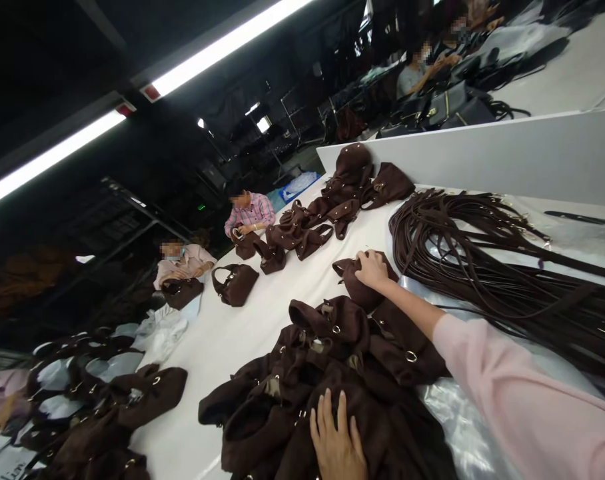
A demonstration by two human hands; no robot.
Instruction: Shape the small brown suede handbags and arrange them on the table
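Note:
My left hand (337,440) lies flat with its fingers apart on a heap of dark brown handbags (262,427) with gold rings. Farther off, my right hand (372,268) has its fingers curled over the top of a single dark brown handbag (365,292), which rests on the white table (277,293) just beyond the heap. The fingertips on that bag are partly blurred. Beside my right arm, a thick bundle of brown straps (432,227) with gold clasps lies on clear plastic sheeting.
More brown bags (302,233) lie along the table's far side. Two people (250,217) sit across, handling bags. A bag pile (107,427) stands at the lower left, near another person's sleeve. A white partition (482,153) edges the right; black bags lie beyond it.

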